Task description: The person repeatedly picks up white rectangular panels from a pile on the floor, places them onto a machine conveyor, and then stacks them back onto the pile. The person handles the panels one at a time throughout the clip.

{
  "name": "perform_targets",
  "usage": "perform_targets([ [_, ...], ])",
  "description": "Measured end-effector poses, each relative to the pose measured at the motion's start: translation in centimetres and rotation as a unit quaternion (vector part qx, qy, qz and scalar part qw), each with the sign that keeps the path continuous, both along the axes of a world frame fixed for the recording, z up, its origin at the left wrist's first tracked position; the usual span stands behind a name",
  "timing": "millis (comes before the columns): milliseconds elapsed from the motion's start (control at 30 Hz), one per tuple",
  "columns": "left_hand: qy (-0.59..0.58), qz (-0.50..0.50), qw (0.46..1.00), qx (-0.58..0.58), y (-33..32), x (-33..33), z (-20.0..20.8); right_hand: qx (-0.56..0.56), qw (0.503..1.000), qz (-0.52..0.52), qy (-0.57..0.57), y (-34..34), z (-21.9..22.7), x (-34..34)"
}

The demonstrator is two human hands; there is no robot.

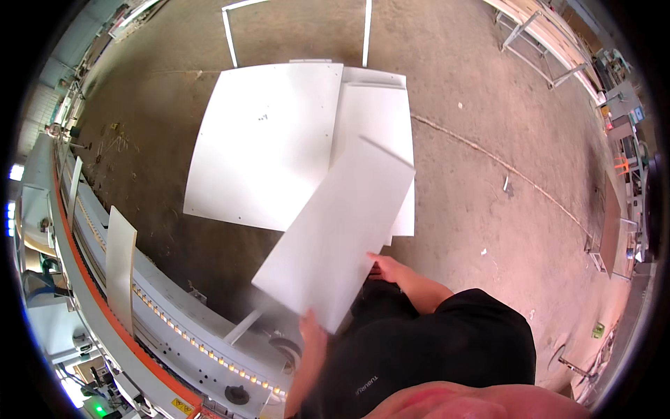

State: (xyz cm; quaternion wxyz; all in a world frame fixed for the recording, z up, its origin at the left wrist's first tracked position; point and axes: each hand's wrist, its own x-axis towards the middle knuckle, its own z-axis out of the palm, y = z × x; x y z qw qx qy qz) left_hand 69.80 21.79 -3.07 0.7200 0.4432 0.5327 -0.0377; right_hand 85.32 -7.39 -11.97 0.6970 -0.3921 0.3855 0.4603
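And here's the panel [338, 223], white and oblong, slanting across the middle, in front of the person, its far end over the stack [265, 146] as seen from above! The left hand [313, 328] has the near short edge, close to the corner, gripping it; the right hand [386, 269] holds the long right-hand edge, its fingers partly hidden. Beyond, the stack of white boards lies low over the floor [474, 202], a big sheet on the left, narrower ones on the right. Over to the left runs the machine, with its orange rail [87, 283] and a row of pale rollers [209, 354], and a narrow board [120, 269] standing out along it. Top right, a long desk [558, 38] on metal legs!
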Motion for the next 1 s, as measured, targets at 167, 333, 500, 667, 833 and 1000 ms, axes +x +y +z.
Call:
perform_targets([
  [167,0.111,-0.080,0.967,0.214,5.3,-8.6,2.8,-0.089,0.989,-0.114,0.021,-2.9,-3.1,2.5],
  [333,0.123,0.038,0.949,0.289,5.6,-9.8,10.9,-0.159,0.978,-0.134,0.033,0.6,-6.9,-0.6],
  [500,0.123,0.001,0.914,0.385,13.0,-19.3,5.2,-0.187,0.981,-0.044,0.035,3.6,-3.5,-3.8],
  [667,0.080,-0.098,0.835,0.535,18.2,-29.9,1.6,-0.016,0.978,-0.206,-0.016,0.7,-1.6,-2.4],
  [833,-0.040,0.299,0.919,0.255,17.5,-30.9,5.3,-0.097,0.963,-0.198,-0.153,-2.4,-1.8,2.4],
  [1000,0.212,0.221,0.892,0.331,19.8,-37.9,4.7,-0.188,0.959,0.016,-0.210,3.0,4.0,0.3],
])
